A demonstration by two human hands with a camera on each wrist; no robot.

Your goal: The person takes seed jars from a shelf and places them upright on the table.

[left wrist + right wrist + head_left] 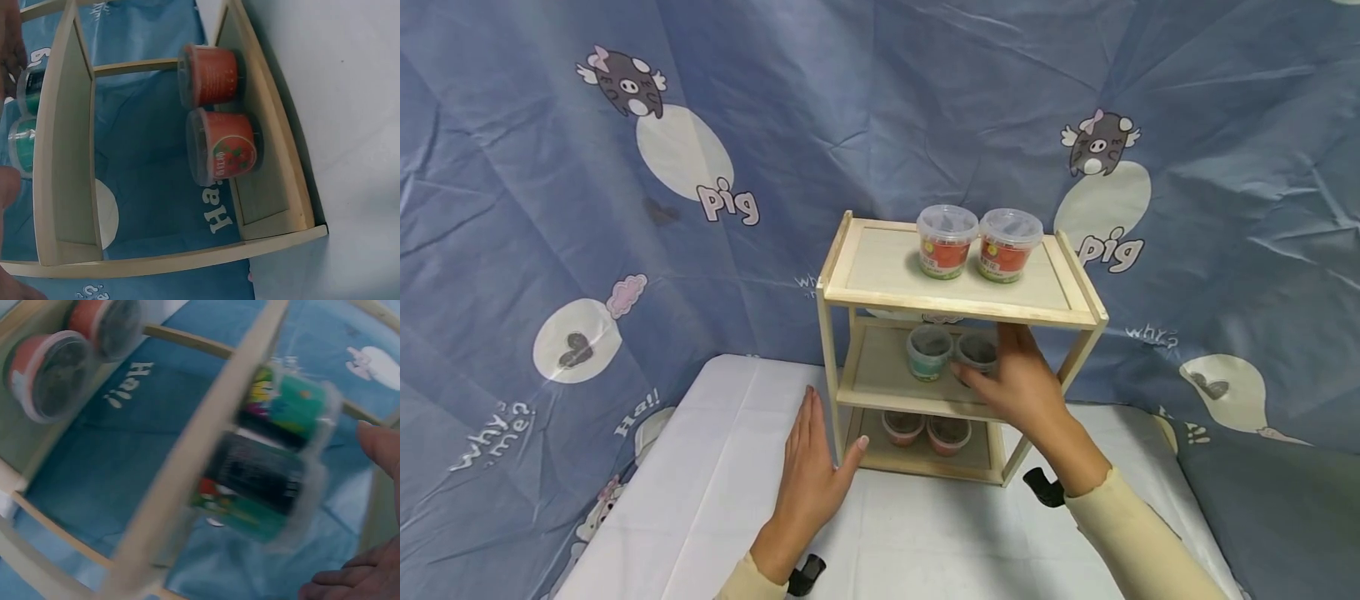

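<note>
head: high, forward-down, farther; wrists: close, rolled sideways, facing rack (917,407); shared: both lower tiers (883,358)

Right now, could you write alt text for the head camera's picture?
A person's right hand reaches in beside two tubs on the middle shelf of a wooden rack; the left hand is open near the rack's left side. Two red-labelled tubs stand on top and two more tubs on the bottom shelf.

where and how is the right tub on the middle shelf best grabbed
Grip the right tub by its side wall, just under the rim, probably with the right hand from the open front. It stands upright, wider at the rim than the base; the top shelf likely hampers a grip from above, and the left tub stands close beside it.
</note>
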